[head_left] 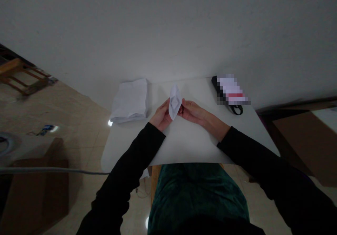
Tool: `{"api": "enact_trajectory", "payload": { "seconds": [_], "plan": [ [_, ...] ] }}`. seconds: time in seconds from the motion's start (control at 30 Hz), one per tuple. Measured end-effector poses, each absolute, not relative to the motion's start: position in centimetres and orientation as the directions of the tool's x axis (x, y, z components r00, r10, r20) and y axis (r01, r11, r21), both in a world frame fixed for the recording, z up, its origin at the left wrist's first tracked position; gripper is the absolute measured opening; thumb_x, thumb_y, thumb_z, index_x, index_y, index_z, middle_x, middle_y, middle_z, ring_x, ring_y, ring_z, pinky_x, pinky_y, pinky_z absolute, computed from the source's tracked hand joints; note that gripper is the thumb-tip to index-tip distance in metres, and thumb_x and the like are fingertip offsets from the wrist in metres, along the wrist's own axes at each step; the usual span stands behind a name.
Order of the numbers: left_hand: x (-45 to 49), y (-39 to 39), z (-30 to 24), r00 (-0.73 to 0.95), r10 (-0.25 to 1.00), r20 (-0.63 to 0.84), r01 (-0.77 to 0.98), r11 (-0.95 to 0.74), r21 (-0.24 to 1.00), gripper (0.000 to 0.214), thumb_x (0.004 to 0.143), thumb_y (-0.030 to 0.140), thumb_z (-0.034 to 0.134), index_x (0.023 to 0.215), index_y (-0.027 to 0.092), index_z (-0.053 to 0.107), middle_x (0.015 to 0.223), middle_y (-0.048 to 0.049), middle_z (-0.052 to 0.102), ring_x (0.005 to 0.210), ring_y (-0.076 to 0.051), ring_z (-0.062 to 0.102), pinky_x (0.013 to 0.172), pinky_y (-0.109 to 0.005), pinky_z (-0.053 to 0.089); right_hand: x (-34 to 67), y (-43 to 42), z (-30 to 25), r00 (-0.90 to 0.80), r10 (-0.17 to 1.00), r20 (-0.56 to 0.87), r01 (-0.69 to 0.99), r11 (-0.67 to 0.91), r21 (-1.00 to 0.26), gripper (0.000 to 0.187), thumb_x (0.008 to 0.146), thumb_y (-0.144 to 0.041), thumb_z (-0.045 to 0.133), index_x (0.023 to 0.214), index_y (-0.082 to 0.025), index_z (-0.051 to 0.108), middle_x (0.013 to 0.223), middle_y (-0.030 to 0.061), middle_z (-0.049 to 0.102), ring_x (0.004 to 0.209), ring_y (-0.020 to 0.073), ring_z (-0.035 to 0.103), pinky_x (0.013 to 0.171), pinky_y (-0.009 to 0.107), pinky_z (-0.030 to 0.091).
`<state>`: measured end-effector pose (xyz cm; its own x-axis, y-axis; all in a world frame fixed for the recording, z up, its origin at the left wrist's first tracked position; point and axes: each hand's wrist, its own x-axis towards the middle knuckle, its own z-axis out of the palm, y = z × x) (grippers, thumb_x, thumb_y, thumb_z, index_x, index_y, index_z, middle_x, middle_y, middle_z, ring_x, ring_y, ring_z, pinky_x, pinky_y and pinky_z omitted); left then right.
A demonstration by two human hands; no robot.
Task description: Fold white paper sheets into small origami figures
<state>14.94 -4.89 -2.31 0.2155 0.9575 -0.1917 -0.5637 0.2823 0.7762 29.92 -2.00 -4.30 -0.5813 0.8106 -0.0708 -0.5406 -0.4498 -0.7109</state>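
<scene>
From where I stand, the one patch of print would be on the pouch (233,90) at the table's far right; its pale face with a red band is blurred into blocks, so I can't read it; a black loop (237,109) hangs off its near end. The folded paper (174,103) is held over the middle of the table (189,143); its long axis runs away from the person, one pointed tip toward the wall (173,34), the other toward the lap (197,196), leaning slightly right at the far end; a diamond-shaped fold shows midway. The left hand (161,117) is clamped on its left side; the right hand (193,111) pinches the right side, some fingers hidden behind it; the stack (131,98) sits at the table's left edge; bare tabletop lies between paper and pouch, and in front toward the near edge.
</scene>
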Motion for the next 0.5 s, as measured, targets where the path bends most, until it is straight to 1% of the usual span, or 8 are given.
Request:
{"api": "enact_trajectory", "payload": {
  "seconds": [0.1, 0.2, 0.4, 0.5],
  "plan": [
    [15.02, -4.97, -2.35, 0.208, 0.958, -0.196, -0.593, 0.282, 0.754, 0.020, 0.091, 0.020, 0.063, 0.110, 0.016, 0.068, 0.098, -0.0060, 0.073, 0.085, -0.016, 0.067, 0.086, -0.032, 0.052, 29.86, -2.10, -4.21, -0.573, 0.817, -0.068, -0.553, -0.447, -0.703, 0.039, 0.061, -0.048, 0.089, 0.069, -0.017, 0.067, 0.064, -0.0029, 0.060, 0.063, 0.0093, 0.051, 0.069, 0.025, 0.049],
    [15.01, -5.00, -2.28, 0.205, 0.958, -0.200, -0.606, 0.285, 0.743, 0.025, 0.091, 0.020, 0.064, 0.116, 0.018, 0.066, 0.099, -0.0048, 0.072, 0.085, -0.015, 0.066, 0.086, -0.031, 0.052, 29.93, -2.20, -4.03, -0.593, 0.804, -0.049, -0.546, -0.446, -0.710, 0.035, 0.061, -0.044, 0.091, 0.069, -0.017, 0.069, 0.066, -0.0027, 0.061, 0.063, 0.0095, 0.052, 0.069, 0.024, 0.048],
    [14.79, -5.00, -1.86, 0.187, 0.952, -0.244, -0.616, 0.307, 0.725, 0.033, 0.091, 0.032, 0.068, 0.120, 0.017, 0.063, 0.099, -0.0053, 0.072, 0.084, -0.015, 0.067, 0.085, -0.033, 0.053, 30.01, -2.25, -4.01, -0.590, 0.806, -0.052, -0.548, -0.447, -0.707, 0.032, 0.062, -0.040, 0.091, 0.075, -0.017, 0.073, 0.071, -0.0017, 0.064, 0.066, 0.0100, 0.054, 0.072, 0.025, 0.049],
    [14.86, -5.09, -1.73, 0.181, 0.950, -0.255, -0.649, 0.310, 0.694, 0.028, 0.093, 0.030, 0.066, 0.117, 0.017, 0.063, 0.097, -0.0041, 0.072, 0.084, -0.014, 0.068, 0.087, -0.031, 0.053, 29.95, -2.36, -4.09, -0.583, 0.810, -0.059, -0.555, -0.450, -0.700, 0.034, 0.061, -0.040, 0.091, 0.078, -0.017, 0.074, 0.075, -0.0006, 0.066, 0.070, 0.0108, 0.057, 0.077, 0.025, 0.050]
  ]
}}
